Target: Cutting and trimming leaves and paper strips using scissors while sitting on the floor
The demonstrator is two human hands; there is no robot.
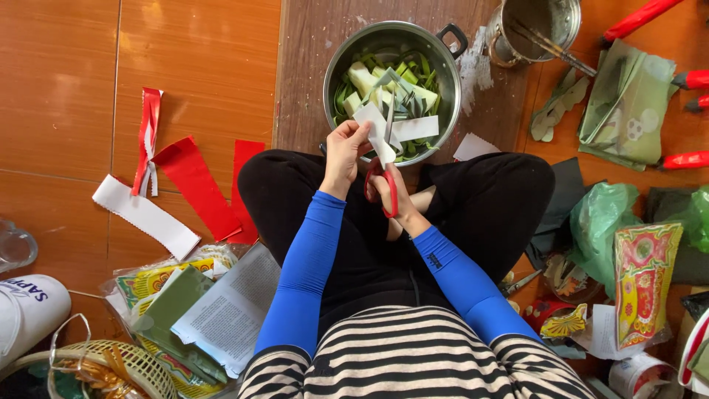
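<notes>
- here, the left hand has its fingers pinched together on a piece of white paper, holding it up over the pot.
- the right hand is threaded through the red handles of the scissors; its fingers are wrapped on the handles, and the blades point up into the paper, though how far the blades are parted is too small to tell.
- the paper sits just above the near rim of a steel pot, which stands right in front of the crossed legs in black trousers.
- inside the pot lies a heap of cut strips in green, pale yellow and white, so a good deal of cutting looks done already; the piece in hand is only partly cut, by my reading.
- more stock lies uncut about the floor: red and white paper bands to the left, folded green sheets to the right.
- a second, smaller steel pot stands beyond, with metal sticks across it.
- the pots rest on a worn wooden board; around it is an orange-brown tiled floor.
- nearer the person: printed sheets and coloured packets at left with a woven basket, a green plastic bag and a bright patterned packet at right.
</notes>
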